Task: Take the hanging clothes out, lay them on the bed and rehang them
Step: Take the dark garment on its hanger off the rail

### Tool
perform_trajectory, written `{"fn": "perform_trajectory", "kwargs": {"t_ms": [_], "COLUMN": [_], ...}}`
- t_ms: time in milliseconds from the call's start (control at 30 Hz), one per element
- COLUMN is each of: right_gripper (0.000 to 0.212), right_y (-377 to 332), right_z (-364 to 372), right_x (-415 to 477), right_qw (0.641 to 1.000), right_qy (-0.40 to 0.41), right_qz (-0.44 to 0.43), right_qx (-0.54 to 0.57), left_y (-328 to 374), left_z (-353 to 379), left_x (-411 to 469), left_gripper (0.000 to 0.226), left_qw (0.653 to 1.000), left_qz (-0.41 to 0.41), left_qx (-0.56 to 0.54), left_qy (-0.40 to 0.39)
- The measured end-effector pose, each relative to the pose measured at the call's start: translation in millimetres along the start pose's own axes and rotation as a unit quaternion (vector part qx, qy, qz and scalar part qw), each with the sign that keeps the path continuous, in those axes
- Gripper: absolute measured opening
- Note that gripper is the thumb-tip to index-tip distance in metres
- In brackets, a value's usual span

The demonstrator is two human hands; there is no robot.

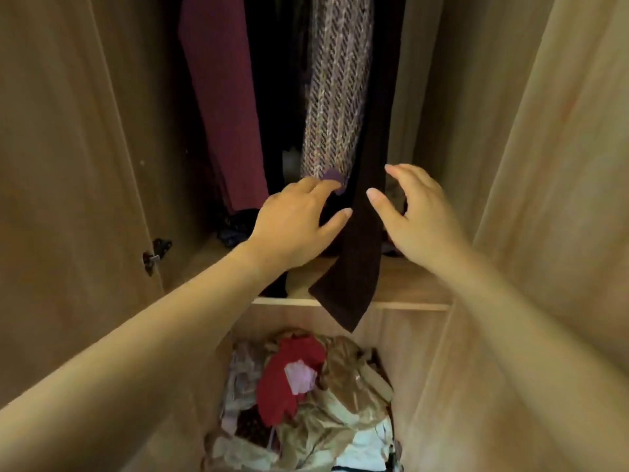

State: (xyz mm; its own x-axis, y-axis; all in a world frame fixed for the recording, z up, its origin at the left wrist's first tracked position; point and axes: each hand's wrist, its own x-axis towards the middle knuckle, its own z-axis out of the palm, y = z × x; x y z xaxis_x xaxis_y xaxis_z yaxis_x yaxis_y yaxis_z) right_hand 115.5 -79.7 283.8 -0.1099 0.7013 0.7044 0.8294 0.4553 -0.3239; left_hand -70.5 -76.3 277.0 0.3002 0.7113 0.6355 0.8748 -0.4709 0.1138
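Inside an open wooden wardrobe hang a maroon garment, a patterned knit garment and a long dark brown garment whose hem drops past the shelf edge. My left hand reaches in just left of the dark brown garment, fingers spread, its fingertips at the knit garment's lower end. My right hand hovers just right of the dark garment, fingers loosely spread and holding nothing. The hangers and rail are out of view above.
A wooden shelf lies under the hanging clothes. Below it a compartment holds a heap of crumpled clothes, red and beige among them. Wardrobe doors stand open at the left and right.
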Motion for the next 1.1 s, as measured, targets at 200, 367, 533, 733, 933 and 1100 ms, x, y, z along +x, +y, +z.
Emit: {"fn": "perform_trajectory", "kwargs": {"t_ms": [200,367,533,733,933,1100], "right_gripper": [0.057,0.057,0.055,0.057,0.060,0.056], "right_y": [34.2,46.4,39.3,26.1,29.8,60.0], "right_z": [-4.2,-21.4,-53.5,-81.3,-91.8,-103.1], "right_x": [156.6,270.8,380.4,490.9,548.7,556.5], "right_qw": [0.996,0.985,0.960,0.929,0.919,0.896], "right_qy": [0.090,0.165,0.249,0.303,0.290,0.315], "right_qz": [-0.018,-0.051,-0.090,-0.121,-0.132,-0.136], "right_qx": [0.020,-0.022,-0.088,-0.172,-0.231,-0.283], "left_y": [-46.5,-76.8,-87.8,-84.6,-83.7,-98.3], "left_z": [-11.2,-39.3,-80.3,-121.7,-141.4,-133.2], "left_x": [153.4,272.0,389.6,493.6,567.4,592.2], "left_gripper": [0.062,0.056,0.054,0.056,0.056,0.042], "left_qw": [0.998,0.987,0.965,0.924,0.928,0.920], "left_qz": [0.012,0.068,0.103,0.152,0.155,0.203], "left_qx": [-0.023,0.015,0.056,0.038,0.006,-0.056], "left_qy": [0.060,0.145,0.233,0.349,0.339,0.331]}}
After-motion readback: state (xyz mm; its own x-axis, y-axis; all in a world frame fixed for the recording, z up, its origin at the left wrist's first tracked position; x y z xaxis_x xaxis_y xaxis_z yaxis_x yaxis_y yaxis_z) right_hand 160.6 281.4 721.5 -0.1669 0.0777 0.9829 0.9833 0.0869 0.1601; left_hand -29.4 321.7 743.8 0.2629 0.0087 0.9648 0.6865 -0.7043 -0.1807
